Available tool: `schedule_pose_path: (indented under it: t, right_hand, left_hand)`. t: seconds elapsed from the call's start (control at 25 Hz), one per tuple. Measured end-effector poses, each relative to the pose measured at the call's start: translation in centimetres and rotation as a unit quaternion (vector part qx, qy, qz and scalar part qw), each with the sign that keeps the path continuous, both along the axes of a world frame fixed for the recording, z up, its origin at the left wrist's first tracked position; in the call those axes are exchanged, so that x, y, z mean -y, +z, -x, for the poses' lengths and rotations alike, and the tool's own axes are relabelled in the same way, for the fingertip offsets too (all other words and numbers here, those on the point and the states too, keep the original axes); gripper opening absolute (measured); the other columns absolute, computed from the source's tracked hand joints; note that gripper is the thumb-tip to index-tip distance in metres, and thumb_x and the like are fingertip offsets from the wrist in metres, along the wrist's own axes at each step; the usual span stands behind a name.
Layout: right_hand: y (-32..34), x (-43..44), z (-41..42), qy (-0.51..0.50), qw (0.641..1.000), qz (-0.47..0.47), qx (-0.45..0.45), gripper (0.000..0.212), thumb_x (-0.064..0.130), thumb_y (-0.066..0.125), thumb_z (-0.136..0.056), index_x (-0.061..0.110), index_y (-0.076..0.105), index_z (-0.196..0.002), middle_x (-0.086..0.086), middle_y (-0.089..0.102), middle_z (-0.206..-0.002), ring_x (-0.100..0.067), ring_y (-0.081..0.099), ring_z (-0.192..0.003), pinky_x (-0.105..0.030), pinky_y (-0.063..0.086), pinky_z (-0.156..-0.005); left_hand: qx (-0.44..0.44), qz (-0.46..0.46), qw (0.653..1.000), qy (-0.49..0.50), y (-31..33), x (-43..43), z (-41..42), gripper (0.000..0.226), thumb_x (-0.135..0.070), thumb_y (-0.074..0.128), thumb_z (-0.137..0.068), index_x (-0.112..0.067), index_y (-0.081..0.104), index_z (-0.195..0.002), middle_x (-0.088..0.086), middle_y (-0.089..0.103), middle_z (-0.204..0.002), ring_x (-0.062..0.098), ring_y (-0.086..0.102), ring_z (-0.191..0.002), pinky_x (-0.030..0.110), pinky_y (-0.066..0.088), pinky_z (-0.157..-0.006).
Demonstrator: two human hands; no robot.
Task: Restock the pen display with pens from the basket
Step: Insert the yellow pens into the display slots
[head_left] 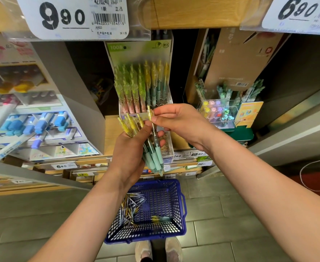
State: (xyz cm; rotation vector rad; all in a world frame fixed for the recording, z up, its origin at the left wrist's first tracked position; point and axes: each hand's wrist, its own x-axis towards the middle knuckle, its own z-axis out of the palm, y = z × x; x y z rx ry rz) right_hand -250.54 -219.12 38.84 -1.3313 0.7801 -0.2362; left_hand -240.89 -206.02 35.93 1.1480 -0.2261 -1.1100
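Far left of the frame there's a white cardboard rack of blue-capped markers (pixel 32 125). In the middle, the left hand (pixel 130 154) is wrapped round a bunch of clear yellow-topped pens with mint-green grips (pixel 152 154), tips pointing down. Right behind it sits the green-backed card pen display (pixel 142 52), with rows of green and yellow-clipped pens standing in it. Bottom centre, on the grey tile floor, a blue plastic mesh basket (pixel 176 205) has loose pens (pixel 130 208) lying mostly along its left side. The right hand (pixel 178 121) pinches the top of one yellow-topped pen (pixel 150 113) between thumb and fingertips, its lower end down among the bunch. Further right there's a clear box of pastel highlighters (pixel 217 114).
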Motion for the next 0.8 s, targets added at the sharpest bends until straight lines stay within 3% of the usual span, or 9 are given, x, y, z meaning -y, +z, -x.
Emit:
schedule_pose_path:
  t: [0.16,0.28,0.36,0.44,0.6,0.8]
  right_hand:
    - [0.1,0.1,0.2,-0.007,1.000,0.020,0.015,0.018,0.011,0.078,-0.087,0.011,0.070,-0.103,-0.001,0.077,-0.089,-0.016,0.065,-0.064,-0.030,0.058,-0.060]
    - [0.8,0.9,0.4,-0.072,0.995,0.073,0.016,0.013,0.014,0.079,-0.085,0.014,0.072,-0.097,-0.006,0.076,-0.085,-0.016,0.067,-0.072,-0.031,0.062,-0.076]
    - [1.8,2.3,0.3,-0.163,0.978,0.124,0.026,0.006,0.015,0.079,-0.085,0.013,0.076,-0.090,-0.010,0.077,-0.087,-0.015,0.070,-0.076,-0.037,0.062,-0.084]
    - [2.9,4.0,-0.1,-0.237,0.956,0.161,0.061,0.007,0.014,0.078,-0.086,0.012,0.077,-0.092,-0.005,0.078,-0.085,-0.015,0.073,-0.078,-0.032,0.062,-0.079]
    - [3.9,6.0,-1.8,-0.267,0.918,0.288,0.055,0.013,0.020,0.077,-0.086,0.011,0.075,-0.096,-0.005,0.077,-0.088,-0.022,0.074,-0.083,-0.045,0.060,-0.083]
    - [4.1,5.9,-3.3,-0.245,0.882,0.402,0.032,0.015,0.023,0.076,-0.088,0.013,0.075,-0.099,0.008,0.075,-0.089,-0.002,0.071,-0.080,-0.024,0.057,-0.083]
  left_hand:
    - [0.002,0.002,1.000,-0.007,0.3,0.1,-0.1,0.017,-0.019,0.063,-0.100,-0.013,0.079,-0.103,0.012,0.077,-0.097,0.020,0.073,-0.082,0.044,0.060,-0.085]
    - [0.001,-0.018,1.000,-0.004,0.3,0.3,-0.2,0.017,-0.021,0.065,-0.098,-0.010,0.077,-0.103,0.014,0.076,-0.098,0.023,0.073,-0.081,0.047,0.060,-0.086]
    - [-0.006,-0.030,1.000,0.006,0.2,0.3,-0.3,0.028,-0.023,0.065,-0.097,-0.002,0.071,-0.115,0.016,0.073,-0.100,0.023,0.071,-0.082,0.041,0.062,-0.080]
    - [-0.015,-0.030,0.999,0.013,0.0,0.2,-0.3,0.038,-0.023,0.063,-0.097,0.005,0.063,-0.124,0.016,0.066,-0.101,0.020,0.069,-0.082,0.034,0.060,-0.073]
    - [-0.030,-0.017,0.999,0.002,-0.2,-0.1,-0.2,0.027,-0.021,0.062,-0.097,-0.002,0.061,-0.117,0.008,0.062,-0.089,0.018,0.065,-0.074,0.030,0.056,-0.065]
    - [-0.038,-0.030,0.999,-0.008,-0.3,-0.1,-0.2,0.034,-0.024,0.061,-0.099,-0.001,0.060,-0.124,0.009,0.059,-0.084,0.018,0.059,-0.069,0.029,0.054,-0.064]
